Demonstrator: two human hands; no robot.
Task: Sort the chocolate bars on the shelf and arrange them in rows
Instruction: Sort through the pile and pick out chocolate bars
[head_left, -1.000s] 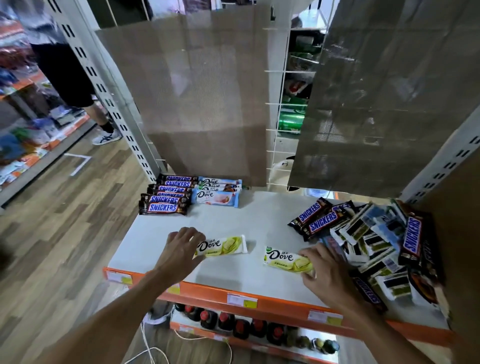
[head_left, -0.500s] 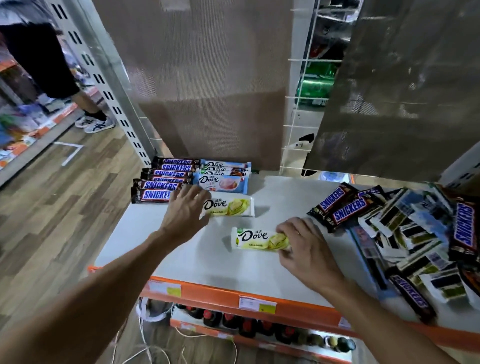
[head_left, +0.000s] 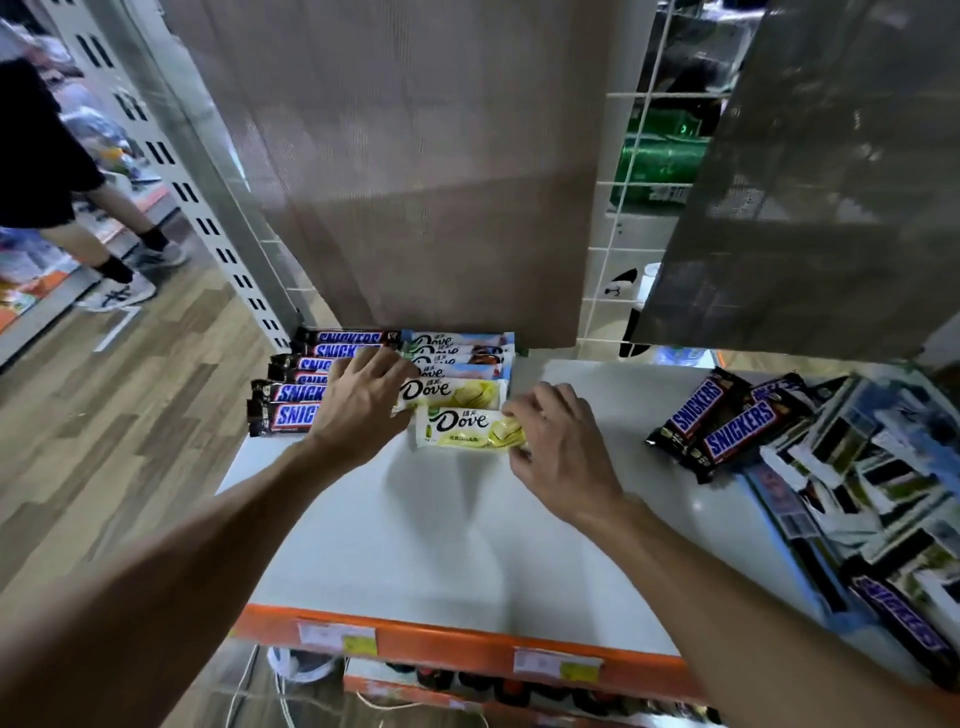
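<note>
On the white shelf (head_left: 441, 561), a row of Snickers bars (head_left: 291, 400) lies at the back left, with a row of blue Dove bars (head_left: 460, 353) beside it. My left hand (head_left: 358, 400) grips the left end of a yellow Dove bar (head_left: 457, 393) set against the front of the Dove row. My right hand (head_left: 561, 447) holds the right end of a second yellow Dove bar (head_left: 462, 427) just in front of the first. An unsorted heap of bars (head_left: 852, 467) lies at the right.
The shelf has an orange front edge (head_left: 441, 644) with price labels. Mesh panels (head_left: 415, 171) hang behind. A slotted metal upright (head_left: 208, 208) stands at the left. A person's legs (head_left: 114, 260) are in the aisle at far left. Bottles sit on the shelf below.
Both hands moved away from me toward the back left, carrying the two yellow Dove bars up to the front of the Dove row.
</note>
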